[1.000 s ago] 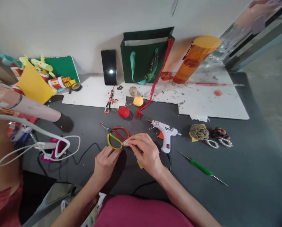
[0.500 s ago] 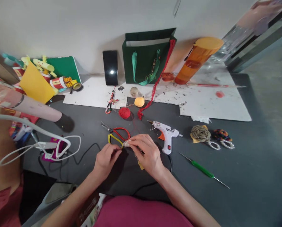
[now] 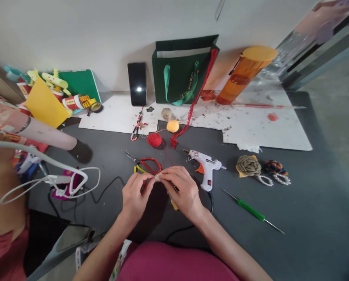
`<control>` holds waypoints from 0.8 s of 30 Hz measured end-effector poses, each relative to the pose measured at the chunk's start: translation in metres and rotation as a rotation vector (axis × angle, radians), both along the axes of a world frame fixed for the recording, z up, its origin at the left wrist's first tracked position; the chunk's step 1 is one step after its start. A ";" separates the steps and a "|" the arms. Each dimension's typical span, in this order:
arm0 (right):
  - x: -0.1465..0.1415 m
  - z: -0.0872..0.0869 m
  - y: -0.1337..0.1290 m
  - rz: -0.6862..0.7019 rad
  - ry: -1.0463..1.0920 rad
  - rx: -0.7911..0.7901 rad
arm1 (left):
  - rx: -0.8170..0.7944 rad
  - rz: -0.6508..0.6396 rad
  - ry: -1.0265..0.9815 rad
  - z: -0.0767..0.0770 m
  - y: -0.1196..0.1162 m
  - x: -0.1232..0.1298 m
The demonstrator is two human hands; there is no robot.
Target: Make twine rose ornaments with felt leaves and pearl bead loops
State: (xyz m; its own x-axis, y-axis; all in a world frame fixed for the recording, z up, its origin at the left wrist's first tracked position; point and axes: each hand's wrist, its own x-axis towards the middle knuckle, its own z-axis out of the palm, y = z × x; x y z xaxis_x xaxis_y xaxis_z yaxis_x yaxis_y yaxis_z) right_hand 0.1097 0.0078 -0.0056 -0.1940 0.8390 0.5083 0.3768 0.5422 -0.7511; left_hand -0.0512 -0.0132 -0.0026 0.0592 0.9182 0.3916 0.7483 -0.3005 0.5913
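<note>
Both of my hands meet above the dark table. Thumb and fingertips of my left hand [image 3: 136,195] pinch one end of a short strand of small white beads [image 3: 158,177]. My right hand [image 3: 182,191] grips the strand's other side. Under its palm, a yellow knitted-looking piece [image 3: 174,204] and some darker material show, mostly hidden by the fingers. Just beyond my fingertips lie scissors [image 3: 151,164] with a red and a yellow handle. To the right of my right hand, a white glue gun [image 3: 208,168] with an orange trigger rests on its side.
A green-handled hook tool [image 3: 250,209] lies right, below two crocheted flowers [image 3: 248,166] with bead loops. Red [image 3: 154,139] and yellow yarn balls [image 3: 172,126] sit ahead. Behind stand a phone [image 3: 137,84], green paper bag [image 3: 177,74] and orange bottle [image 3: 244,76]. Another person's arm [image 3: 6,187] is at left.
My left hand has moved right and slightly up, from beside the beads to pinching them against my right fingertips. My right hand has barely moved.
</note>
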 end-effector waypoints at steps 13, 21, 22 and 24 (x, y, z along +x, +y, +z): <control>0.000 -0.001 0.000 -0.004 0.004 0.004 | -0.042 0.000 -0.053 0.001 -0.001 0.000; -0.001 -0.002 0.000 -0.013 -0.005 0.007 | 0.034 0.037 0.024 0.000 -0.002 0.003; -0.001 -0.002 0.000 -0.014 -0.005 0.009 | 0.061 0.035 0.051 -0.001 -0.002 0.003; -0.001 -0.002 0.000 -0.016 -0.005 0.014 | 0.106 0.032 0.095 -0.001 -0.002 0.004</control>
